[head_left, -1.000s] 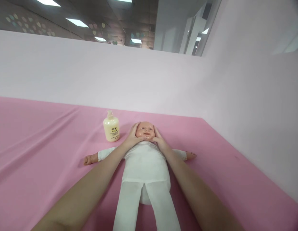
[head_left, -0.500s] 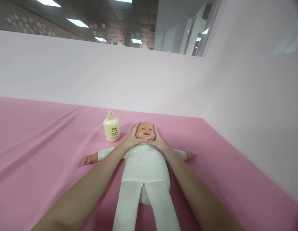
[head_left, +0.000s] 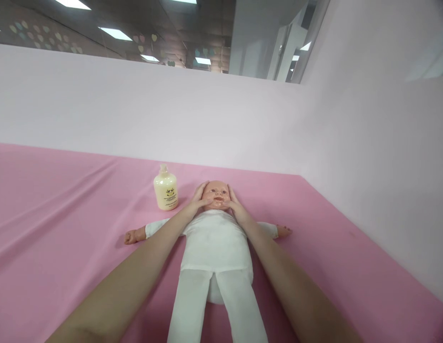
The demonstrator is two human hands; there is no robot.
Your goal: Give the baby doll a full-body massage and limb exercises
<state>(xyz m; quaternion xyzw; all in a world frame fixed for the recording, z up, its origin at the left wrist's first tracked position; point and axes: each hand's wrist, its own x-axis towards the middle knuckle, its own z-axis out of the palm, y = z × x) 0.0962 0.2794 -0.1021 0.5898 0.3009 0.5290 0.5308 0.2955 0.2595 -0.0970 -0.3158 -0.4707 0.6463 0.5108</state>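
Observation:
A baby doll (head_left: pixel 216 243) in a white soft body lies on its back, arms spread, its head toward the back wall. My left hand (head_left: pixel 197 202) cups the left side of the doll's head, fingers along the side and thumb on the cheek near the mouth. On the other side, my right hand (head_left: pixel 237 205) holds the head the same way, its thumb by the right corner of the mouth. Parts of the fingers are hidden behind the head. To the left of the head stands a pale yellow pump bottle (head_left: pixel 166 191), touched by neither hand.
The doll lies on a pink padded surface (head_left: pixel 82 200) with a few creases at the left. A white wall (head_left: pixel 143 105) runs along the back and another white wall (head_left: pixel 371 143) along the right. Above the back wall is a window (head_left: pixel 193 35) showing ceiling lights.
Both thumbs have slid up from under the doll's chin to its cheeks beside the mouth. The fingers stay at the sides of the head.

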